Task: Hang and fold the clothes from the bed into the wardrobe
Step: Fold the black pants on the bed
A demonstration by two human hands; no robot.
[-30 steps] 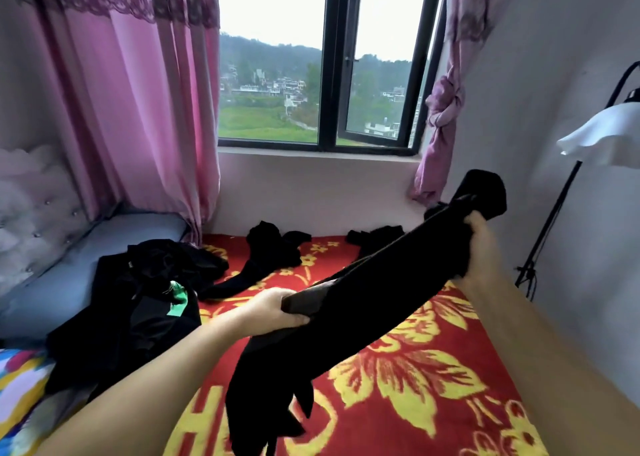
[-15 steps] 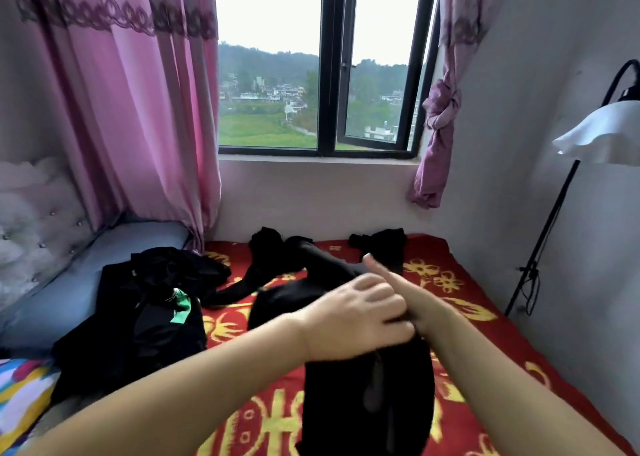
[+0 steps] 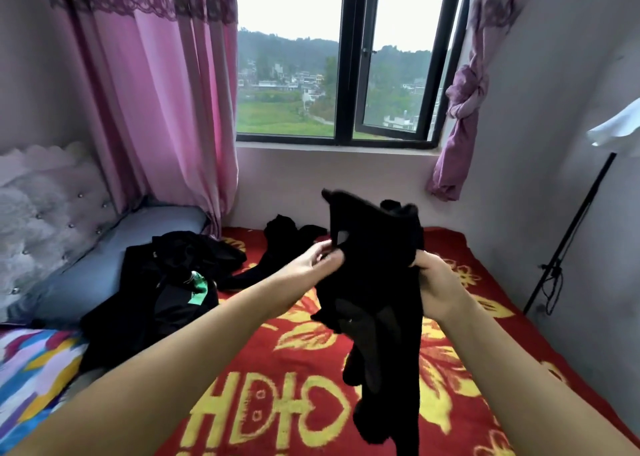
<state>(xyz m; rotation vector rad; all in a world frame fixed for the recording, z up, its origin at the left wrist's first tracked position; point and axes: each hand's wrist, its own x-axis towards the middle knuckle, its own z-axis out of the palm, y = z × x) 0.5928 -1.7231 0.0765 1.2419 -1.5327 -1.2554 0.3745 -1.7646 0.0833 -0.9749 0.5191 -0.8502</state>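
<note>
Centrally, a black garment [image 3: 375, 282] is held above the red bed [image 3: 284, 362], pinched by the left hand [image 3: 313, 263] at 9 o'clock and gripped by the right hand [image 3: 434, 289] at 3 o'clock; its shape is unreadable, its hem cut off.

A pile of clothes [image 3: 156, 293] lies on the bed [image 3: 277, 369], left of the held garment [image 3: 377, 282].

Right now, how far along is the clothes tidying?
Early on, it seems. Nothing looks finished: no wardrobe is in view. In hand: both the left hand and right hand hold a black garment above the bed. Left: a black pile and another dark piece lie on it.
</note>
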